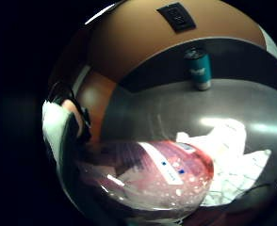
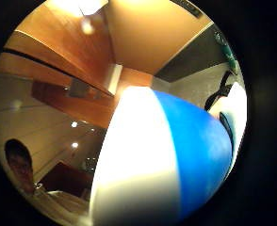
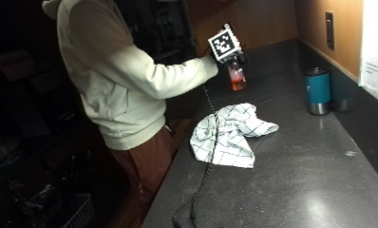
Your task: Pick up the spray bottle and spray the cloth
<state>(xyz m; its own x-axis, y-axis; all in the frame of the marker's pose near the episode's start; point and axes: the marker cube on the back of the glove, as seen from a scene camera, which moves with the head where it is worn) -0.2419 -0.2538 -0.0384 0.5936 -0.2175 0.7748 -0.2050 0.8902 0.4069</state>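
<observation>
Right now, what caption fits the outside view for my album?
Gloved right hand holds a spray bottle above the counter, behind the checked cloth.

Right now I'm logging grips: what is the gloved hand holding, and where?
The right hand holds the spray bottle by its upper part, lifted off the counter.

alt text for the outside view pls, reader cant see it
A person in a pale hoodie stands at a dark counter, holding a spray bottle of reddish liquid raised in the gloved right hand. A checked cloth lies crumpled on the counter nearer the camera than the bottle, and a teal tumbler stands by the back wall.
</observation>
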